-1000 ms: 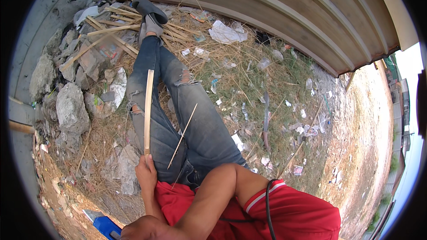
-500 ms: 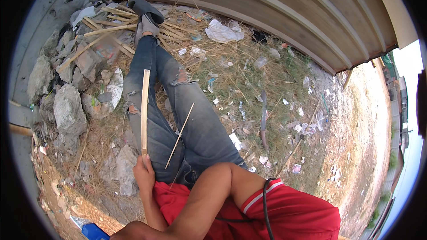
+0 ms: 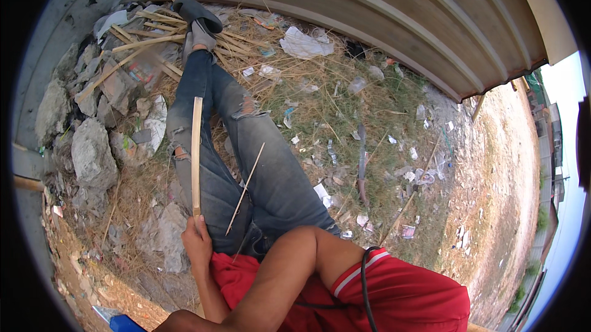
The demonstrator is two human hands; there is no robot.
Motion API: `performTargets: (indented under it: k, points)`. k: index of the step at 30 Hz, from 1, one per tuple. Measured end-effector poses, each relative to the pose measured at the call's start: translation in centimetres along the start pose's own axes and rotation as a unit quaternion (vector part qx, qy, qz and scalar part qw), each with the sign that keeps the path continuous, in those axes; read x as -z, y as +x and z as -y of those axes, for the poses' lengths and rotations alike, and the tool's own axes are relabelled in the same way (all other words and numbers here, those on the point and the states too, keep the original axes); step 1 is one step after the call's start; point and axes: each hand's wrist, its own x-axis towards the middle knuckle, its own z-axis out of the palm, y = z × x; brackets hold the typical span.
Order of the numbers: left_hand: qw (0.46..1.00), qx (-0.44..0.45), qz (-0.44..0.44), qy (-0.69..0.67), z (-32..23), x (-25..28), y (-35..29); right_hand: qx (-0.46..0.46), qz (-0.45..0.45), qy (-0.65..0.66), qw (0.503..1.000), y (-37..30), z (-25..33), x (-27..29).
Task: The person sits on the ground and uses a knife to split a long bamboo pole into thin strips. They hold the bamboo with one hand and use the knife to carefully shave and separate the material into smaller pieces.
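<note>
My left hand (image 3: 197, 242) is closed round the lower end of a long, pale wooden strip (image 3: 196, 153). The strip stands up from the fist, in front of my jeans (image 3: 271, 159). My bare right arm (image 3: 286, 270) bends across my red shirt toward the lower left. Only its wrist area shows at the bottom edge; the fingers are hidden. Near it, a blue object (image 3: 126, 323) with a shiny pale end is cut off by the frame. A thin, splintery stick (image 3: 245, 189) lies across my lap.
Wooden strips (image 3: 161, 23) are heaped by my crossed feet. Broken rocks (image 3: 92, 154) lie on the left beside a grey wall. A machete-like blade with a dark handle (image 3: 362, 166) rests on littered grass at right. Corrugated metal sheeting (image 3: 345, 8) stands beyond my feet.
The whole view has shifted slightly left. The blue object sits a little lower at the bottom edge. My left hand keeps its grip on the wooden strip.
</note>
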Motion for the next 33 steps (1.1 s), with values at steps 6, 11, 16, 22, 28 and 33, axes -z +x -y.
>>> performTargets:
  k: [6,11,16,22,28,33]
  points:
    - [1.000,-0.001,0.005,0.012,0.4,-0.1,0.1,0.003,0.009,-0.011,1.000,0.1,0.2,0.2]
    - [1.000,0.002,0.001,0.011,0.1,0.0,0.0,0.008,0.019,-0.012,1.000,0.0,0.3,-0.1]
    - [1.000,0.003,0.004,-0.004,-0.1,0.0,0.0,0.007,0.029,-0.011,0.999,0.0,0.5,-0.2]
    - [1.000,-0.020,-0.014,0.011,0.5,-0.2,-0.1,0.010,0.041,-0.013,0.999,0.3,0.6,0.0]
    - [1.000,-0.007,0.003,-0.008,0.3,-0.3,0.1,0.010,0.085,-0.009,0.996,0.6,1.1,0.8]
    - [1.000,-0.010,-0.008,0.006,0.2,-0.1,0.0,0.027,0.047,-0.071,0.996,0.7,1.8,1.3]
